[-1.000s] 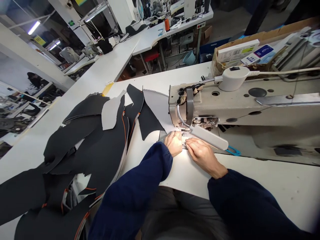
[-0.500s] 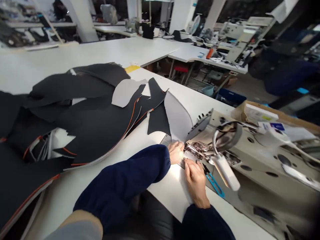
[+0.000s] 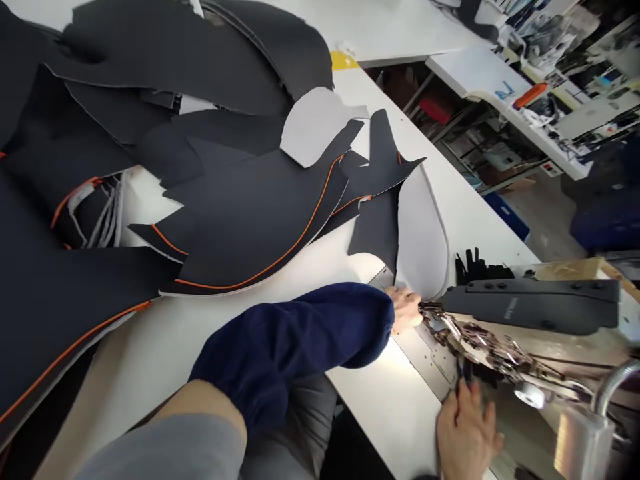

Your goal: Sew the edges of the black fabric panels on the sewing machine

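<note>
My left hand [image 3: 406, 309] is at the presser foot of the sewing machine [image 3: 530, 307], fingers closed on the lower end of a light grey piece [image 3: 424, 233]; its fingertips are partly hidden. A dark panel [image 3: 377, 223] lies beside that piece. Lower right, my right hand [image 3: 467, 427] rests beside the metal needle plate [image 3: 425, 353], its fingers over the thread snips [image 3: 463, 371]. Only the dark blades show past the fingertips; the handle is hidden under the hand.
Large black panels with orange piping [image 3: 250, 220] cover the left of the white table [image 3: 270, 320]. A lamp [image 3: 583, 433] on a bendy neck stands at the lower right. A cardboard box [image 3: 575, 268] sits behind the machine.
The view has turned down and closer to the machine. My right hand has moved away from the presser foot onto the snips. My left hand remains by the foot.
</note>
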A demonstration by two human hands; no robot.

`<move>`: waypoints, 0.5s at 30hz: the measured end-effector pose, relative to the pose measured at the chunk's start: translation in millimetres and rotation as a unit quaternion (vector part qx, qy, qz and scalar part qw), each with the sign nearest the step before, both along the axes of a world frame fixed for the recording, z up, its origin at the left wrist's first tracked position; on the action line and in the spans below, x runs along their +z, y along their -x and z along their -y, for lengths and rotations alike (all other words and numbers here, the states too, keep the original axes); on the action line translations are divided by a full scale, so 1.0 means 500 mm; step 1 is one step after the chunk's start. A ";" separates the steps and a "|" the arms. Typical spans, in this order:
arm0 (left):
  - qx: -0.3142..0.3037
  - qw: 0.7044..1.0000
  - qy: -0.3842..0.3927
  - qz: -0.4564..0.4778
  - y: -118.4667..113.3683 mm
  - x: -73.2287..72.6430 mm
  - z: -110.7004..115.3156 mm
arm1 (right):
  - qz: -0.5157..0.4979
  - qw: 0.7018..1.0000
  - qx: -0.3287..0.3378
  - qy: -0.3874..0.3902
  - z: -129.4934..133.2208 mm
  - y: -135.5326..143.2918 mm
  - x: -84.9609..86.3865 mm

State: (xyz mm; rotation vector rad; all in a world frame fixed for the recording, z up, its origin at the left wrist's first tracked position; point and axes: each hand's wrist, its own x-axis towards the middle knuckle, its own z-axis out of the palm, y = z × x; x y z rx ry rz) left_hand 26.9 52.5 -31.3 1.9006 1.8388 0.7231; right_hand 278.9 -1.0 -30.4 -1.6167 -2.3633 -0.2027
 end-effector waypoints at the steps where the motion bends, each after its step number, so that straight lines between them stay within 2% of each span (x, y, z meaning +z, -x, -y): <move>1: -0.020 1.000 -0.010 -0.007 0.005 0.002 -0.002 | -0.004 1.000 0.000 -0.006 -0.007 0.011 0.001; 3: -0.079 0.996 -0.033 -0.027 0.023 0.008 -0.002 | -0.034 0.999 0.035 -0.014 -0.011 0.053 0.002; 5: -0.109 0.993 -0.033 -0.031 0.042 0.016 -0.001 | -0.089 0.992 0.089 -0.005 0.004 0.110 0.002; 7: -0.123 0.991 -0.030 -0.031 0.061 0.024 0.000 | -0.153 0.981 0.116 0.040 0.039 0.165 0.004; 9: -0.138 0.989 -0.035 -0.036 0.082 0.032 0.004 | -0.230 0.962 0.096 0.112 0.083 0.205 0.010; 11: -0.132 0.991 -0.021 -0.030 0.110 0.043 0.019 | -0.317 0.927 0.049 0.192 0.116 0.225 0.018; 12: -0.110 0.994 -0.008 -0.020 0.126 0.052 0.033 | -0.367 0.902 0.028 0.225 0.124 0.231 0.023; 15: -0.016 0.998 0.056 0.017 0.165 0.093 0.107 | -0.520 0.798 0.009 0.306 0.108 0.242 0.038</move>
